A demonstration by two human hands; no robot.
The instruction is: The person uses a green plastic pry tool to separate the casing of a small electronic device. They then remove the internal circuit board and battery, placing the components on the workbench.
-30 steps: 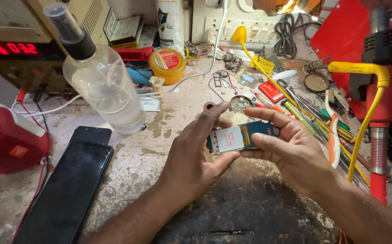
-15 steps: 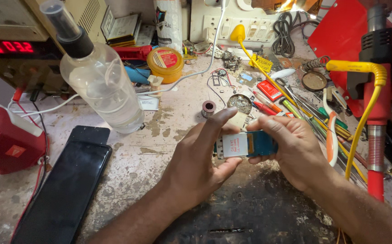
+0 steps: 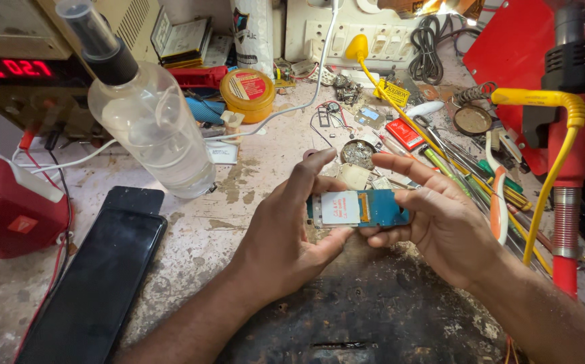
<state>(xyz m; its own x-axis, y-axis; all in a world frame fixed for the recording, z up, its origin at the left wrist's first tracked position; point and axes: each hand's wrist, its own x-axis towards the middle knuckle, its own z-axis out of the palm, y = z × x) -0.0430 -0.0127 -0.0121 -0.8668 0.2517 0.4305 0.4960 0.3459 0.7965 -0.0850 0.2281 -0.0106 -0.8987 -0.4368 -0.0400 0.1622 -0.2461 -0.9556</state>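
You hold a blue circuit board (image 3: pixel 360 208) with a white label; left of it lie a black phone (image 3: pixel 97 283), a clear bottle (image 3: pixel 147 125) and a red box (image 3: pixel 6 205).

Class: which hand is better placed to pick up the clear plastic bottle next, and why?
Left. The left hand is on the side of the clear plastic bottle; the right hand, also holding the small blue circuit board, lies farther away.

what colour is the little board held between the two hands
Blue, with a white patch and a thin orange strip, on the circuit board; the head view shows it.
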